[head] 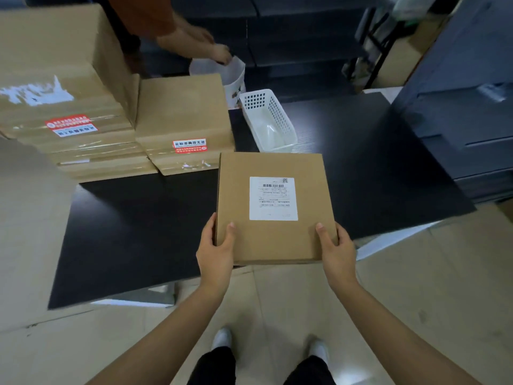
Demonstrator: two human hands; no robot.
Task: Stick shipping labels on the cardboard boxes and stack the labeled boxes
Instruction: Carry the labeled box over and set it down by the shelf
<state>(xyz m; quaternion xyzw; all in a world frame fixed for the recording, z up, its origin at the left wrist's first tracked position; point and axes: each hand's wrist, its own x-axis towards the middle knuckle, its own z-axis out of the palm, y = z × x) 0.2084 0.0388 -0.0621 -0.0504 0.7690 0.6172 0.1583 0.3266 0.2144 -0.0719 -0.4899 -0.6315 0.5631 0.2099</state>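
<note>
A flat cardboard box [263, 240] is held level over the near edge of the black table [138, 232]. A white shipping label [273, 198] with a barcode is stuck on its top. My left hand [216, 245] grips its near left corner and my right hand [334, 244] grips its near right corner, thumbs on top. Two stacks of flat cardboard boxes stand at the table's far left: a taller stack [66, 79] and a lower stack [183, 112], both with red-and-white stickers on their front edges.
A white perforated plastic basket [268, 120] sits behind the held box. Another person's hand [219, 52] reaches into a white bag [236, 76] at the back. Dark grey cabinets [458, 120] stand at the right. Beige tiled floor lies around the table.
</note>
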